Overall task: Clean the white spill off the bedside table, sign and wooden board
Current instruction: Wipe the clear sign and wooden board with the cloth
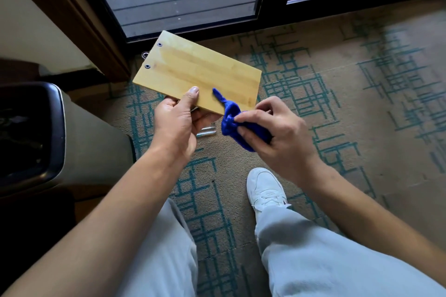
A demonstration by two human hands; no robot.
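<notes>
While the wooden board (196, 72) is held in the air over the patterned carpet (337, 84), it is gripped only at its near edge by the left hand (177, 125), thumb on top. Blue cloth (237, 120): bunched, clenched in the right hand (272, 132), one tail touching the board's near right corner. No white spill can be made out on the visible face. Risk: pressure from wiping may tip or slip the board from so shallow a hold. Bedside table, sign: not identified.
</notes>
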